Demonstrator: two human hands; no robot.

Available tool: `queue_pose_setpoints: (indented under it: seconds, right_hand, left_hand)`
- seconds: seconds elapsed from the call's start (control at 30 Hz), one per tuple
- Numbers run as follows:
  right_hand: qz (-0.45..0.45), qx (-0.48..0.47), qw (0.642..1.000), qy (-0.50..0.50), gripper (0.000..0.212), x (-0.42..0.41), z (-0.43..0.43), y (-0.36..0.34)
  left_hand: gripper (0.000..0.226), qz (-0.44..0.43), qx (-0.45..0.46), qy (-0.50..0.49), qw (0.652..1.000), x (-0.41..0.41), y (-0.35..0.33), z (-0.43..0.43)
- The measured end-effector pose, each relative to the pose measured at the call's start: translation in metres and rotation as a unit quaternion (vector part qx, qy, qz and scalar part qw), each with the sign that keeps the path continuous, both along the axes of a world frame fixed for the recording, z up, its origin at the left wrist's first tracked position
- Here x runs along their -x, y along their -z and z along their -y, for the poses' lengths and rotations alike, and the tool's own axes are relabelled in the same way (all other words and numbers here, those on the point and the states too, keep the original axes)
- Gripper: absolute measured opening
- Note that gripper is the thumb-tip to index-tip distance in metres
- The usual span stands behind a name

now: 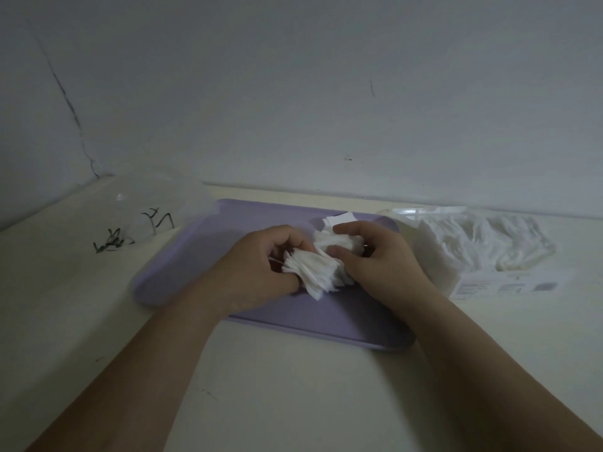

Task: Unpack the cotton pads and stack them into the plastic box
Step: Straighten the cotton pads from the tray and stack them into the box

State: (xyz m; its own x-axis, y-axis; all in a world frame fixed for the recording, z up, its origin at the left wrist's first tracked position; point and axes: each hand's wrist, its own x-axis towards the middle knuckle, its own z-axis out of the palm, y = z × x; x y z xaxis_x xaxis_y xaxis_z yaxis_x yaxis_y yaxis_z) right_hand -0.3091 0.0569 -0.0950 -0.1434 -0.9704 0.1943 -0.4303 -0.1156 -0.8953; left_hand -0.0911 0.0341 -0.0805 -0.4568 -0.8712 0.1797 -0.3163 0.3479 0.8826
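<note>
Centrally, over the purple tray (202, 256), 2 hands share 1 fanned bundle of cotton pads (313, 269). Left hand (261, 265): fingers and thumb curled round the bundle's near end. Right hand (375, 256): fingers and thumb pinching its far end. A few loose pads (339, 220) lie flat by the tray's far right corner. Plastic box (489, 256): on the desk (293, 386), just off the tray's right edge, holding white material, probably pads in crinkled wrap, though the dim view leaves this unsure. Clear wrapper (156, 203) with black marks: far left corner of the desk.

Handling: the pads are light, soft and compressible. The sheets slide apart readily, so the stack is best squeezed across its flat faces, with its edges squared first.

Room: between the hands and the box stands only the tray's low rim, and the box's open top faces upward.
</note>
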Motion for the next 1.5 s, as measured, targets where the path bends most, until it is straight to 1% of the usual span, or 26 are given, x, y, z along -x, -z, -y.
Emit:
queue_pose_setpoints:
  seconds: [0.07,0.2,0.27,0.3,0.33,0.43,0.53,0.7,0.83,0.93,0.97,1.07,1.17,1.3,1.37,1.5]
  right_hand:
    - [0.016,-0.010,1.000,-0.014,0.022,0.001,0.000,-0.003]
    - [0.035,-0.056,0.993,-0.097,0.040,0.007,-0.001,-0.009]
    - [0.020,-0.077,0.989,-0.124,0.053,0.011,-0.001,-0.010]
    - [0.010,-0.079,0.989,-0.121,0.058,0.013,0.000,-0.009]
    - [0.003,-0.074,0.991,-0.109,0.058,0.014,0.002,-0.007]
    - [-0.009,-0.041,0.996,-0.076,0.043,0.014,0.003,-0.002]
    - [-0.016,-0.023,0.998,-0.052,0.043,0.012,0.005,0.002]
    - [0.017,-0.009,1.000,-0.019,0.039,0.013,0.007,0.005]
    - [0.015,-0.006,0.999,-0.036,0.043,0.005,0.004,0.005]
    - [0.014,-0.008,0.998,-0.062,0.052,0.001,0.004,0.004]
    - [0.020,-0.010,0.997,-0.072,0.052,0.001,0.005,0.004]
    - [0.058,-0.029,0.993,-0.103,0.049,0.008,0.008,0.004]
    - [0.091,-0.043,0.987,-0.123,0.038,0.007,0.003,-0.001]
    - [0.009,-0.014,0.998,-0.065,0.035,0.000,0.002,0.003]
    - [-0.007,-0.010,0.999,-0.049,0.033,-0.001,0.003,0.003]
    - [-0.033,0.006,0.998,-0.060,0.029,-0.005,-0.002,-0.001]
  left_hand:
    - [0.038,0.014,0.010,-0.005,1.000,0.002,0.000,-0.001]
    - [0.027,0.010,0.019,-0.026,0.999,0.002,0.002,0.001]
    - [0.028,0.010,0.017,-0.033,0.999,0.002,0.002,0.001]
    - [0.030,0.011,0.014,-0.035,0.999,0.001,0.002,0.001]
    - [0.031,0.011,0.011,-0.039,0.999,0.000,0.002,0.001]
    - [0.028,0.011,0.006,-0.049,0.999,-0.005,-0.001,0.002]
    - [0.028,0.011,0.003,-0.063,0.998,-0.010,-0.002,0.006]
    - [0.025,0.006,-0.031,0.000,1.000,-0.010,-0.002,0.004]
    - [0.030,0.011,-0.034,0.020,0.999,0.000,-0.004,-0.003]
    - [0.030,-0.001,-0.029,0.002,1.000,0.003,-0.004,-0.005]
    - [0.031,-0.004,-0.028,-0.008,1.000,0.003,-0.004,-0.004]
    - [0.032,-0.010,-0.025,-0.030,0.999,0.003,-0.004,-0.004]
    - [0.034,0.008,-0.019,-0.033,0.999,0.003,-0.002,-0.003]
    - [0.045,0.019,0.000,-0.068,0.998,0.001,-0.001,0.002]
    - [0.049,0.015,0.019,-0.065,0.998,0.000,-0.004,0.002]
    - [0.042,0.052,0.092,-0.034,0.994,0.004,-0.008,-0.004]
